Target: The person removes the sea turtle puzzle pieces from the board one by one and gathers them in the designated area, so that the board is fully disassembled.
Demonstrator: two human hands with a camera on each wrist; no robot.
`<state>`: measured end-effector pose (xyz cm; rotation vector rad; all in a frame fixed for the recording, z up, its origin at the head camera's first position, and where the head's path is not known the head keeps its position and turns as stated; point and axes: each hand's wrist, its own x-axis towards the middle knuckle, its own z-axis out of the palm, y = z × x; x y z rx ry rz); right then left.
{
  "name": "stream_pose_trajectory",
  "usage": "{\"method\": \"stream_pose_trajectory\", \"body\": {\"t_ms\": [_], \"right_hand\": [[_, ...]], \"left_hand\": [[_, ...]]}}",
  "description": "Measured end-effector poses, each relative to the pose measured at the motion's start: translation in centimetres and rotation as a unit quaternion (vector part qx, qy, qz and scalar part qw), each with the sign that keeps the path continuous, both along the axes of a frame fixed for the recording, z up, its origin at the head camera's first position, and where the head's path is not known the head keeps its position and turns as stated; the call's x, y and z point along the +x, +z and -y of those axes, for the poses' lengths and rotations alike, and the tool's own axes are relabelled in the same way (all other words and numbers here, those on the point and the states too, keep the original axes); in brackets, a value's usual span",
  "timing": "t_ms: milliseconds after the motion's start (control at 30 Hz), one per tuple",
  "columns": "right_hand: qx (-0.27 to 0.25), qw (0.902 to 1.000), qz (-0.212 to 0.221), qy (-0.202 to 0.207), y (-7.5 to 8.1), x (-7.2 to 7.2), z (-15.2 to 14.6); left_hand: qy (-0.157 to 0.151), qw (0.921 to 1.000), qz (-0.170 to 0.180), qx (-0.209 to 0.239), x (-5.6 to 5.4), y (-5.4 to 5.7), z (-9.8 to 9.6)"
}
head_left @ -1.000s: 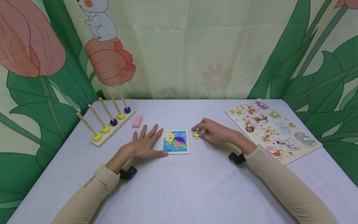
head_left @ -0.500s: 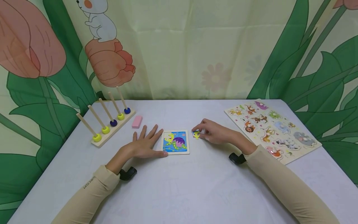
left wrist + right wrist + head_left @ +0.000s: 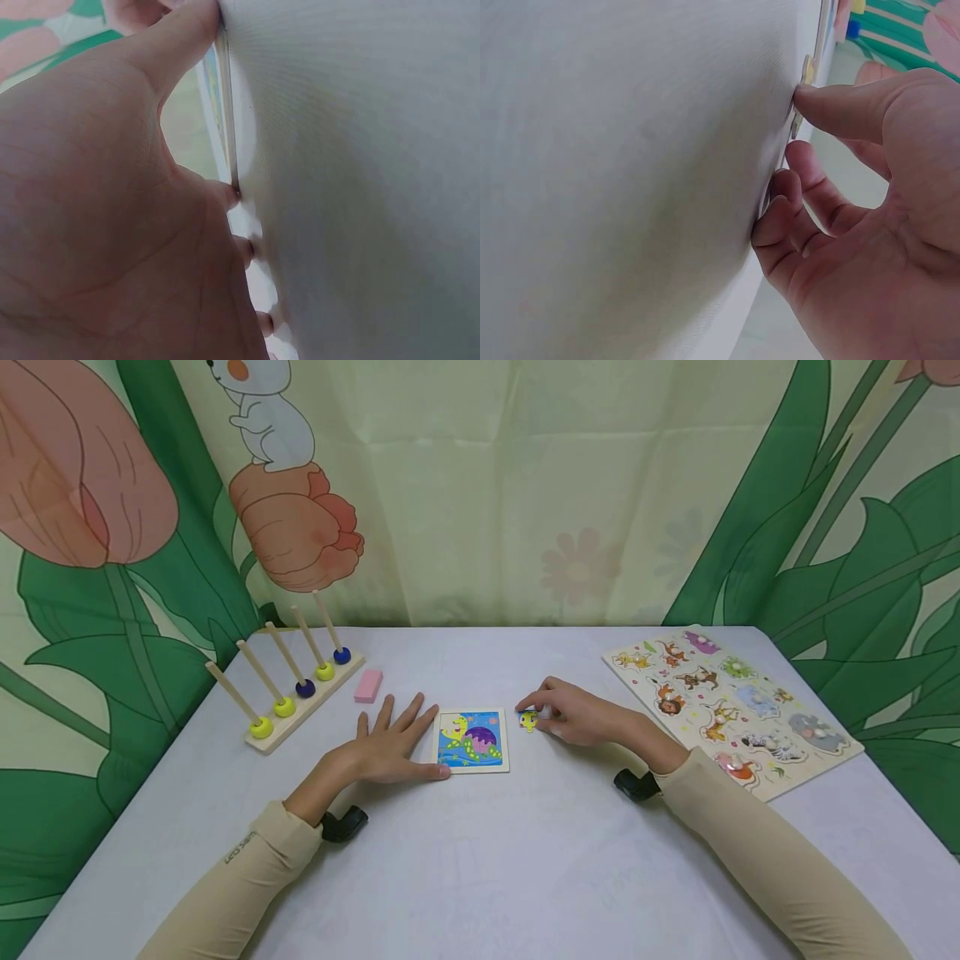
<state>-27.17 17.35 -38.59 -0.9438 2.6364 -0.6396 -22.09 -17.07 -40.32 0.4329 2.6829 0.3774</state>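
A small framed jigsaw puzzle [image 3: 504,768] with a turtle picture lies flat mid-table. My left hand [image 3: 390,750] lies to its left with fingers spread. The thumb touches the frame's lower left corner and the index fingertip meets its upper left corner; the left wrist view shows the thumb at the frame's edge [image 3: 229,112]. Just right of the puzzle, my right hand [image 3: 573,712] pinches a yellow and blue puzzle piece [image 3: 528,721] between thumb and fingers, down at the tabletop. In the right wrist view the thumb overlaps the piece [image 3: 808,69], hiding part of it.
At left stands a wooden peg rack [image 3: 262,743] with yellow and blue beads on its pegs. A pink block [image 3: 367,686] lies between it and the left hand. An animal puzzle board [image 3: 780,789] lies at right, partly under the right forearm. A printed curtain [image 3: 480,527] hangs behind the table.
The puzzle piece has turned and shifted very slightly to the right at the right hand's fingers. The left hand and the framed puzzle have stayed in place.
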Motion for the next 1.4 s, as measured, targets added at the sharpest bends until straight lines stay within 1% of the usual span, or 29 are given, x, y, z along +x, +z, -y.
{"method": "stream_pose_trajectory", "body": {"t_ms": [300,633,800,967,1167,1400], "right_hand": [[-0.003,1.0,0.0,-0.003,0.0,0.0,-0.1],[-0.04,0.9986,-0.02,-0.029,-0.1,0.2,0.6],[-0.053,0.9979,-0.027,-0.027,-0.2,0.2,1.7],[-0.04,0.9988,-0.018,-0.021,-0.2,0.3,3.4],[-0.029,0.9993,-0.024,0.001,0.0,0.6,5.4],[-0.019,0.9993,-0.031,0.01,-0.1,0.8,7.0]], "left_hand": [[-0.002,1.0,-0.002,-0.005,-0.1,-0.2,-0.2],[-0.002,1.0,-0.002,-0.007,-0.3,-0.4,-0.2],[-0.002,1.0,0.002,-0.005,-0.1,-0.2,-0.2],[0.001,1.0,0.003,-0.004,-0.1,-0.1,-0.1],[-0.001,1.0,0.0,-0.002,-0.1,-0.1,0.0],[-0.003,1.0,-0.001,-0.007,0.0,0.0,0.0]]}}
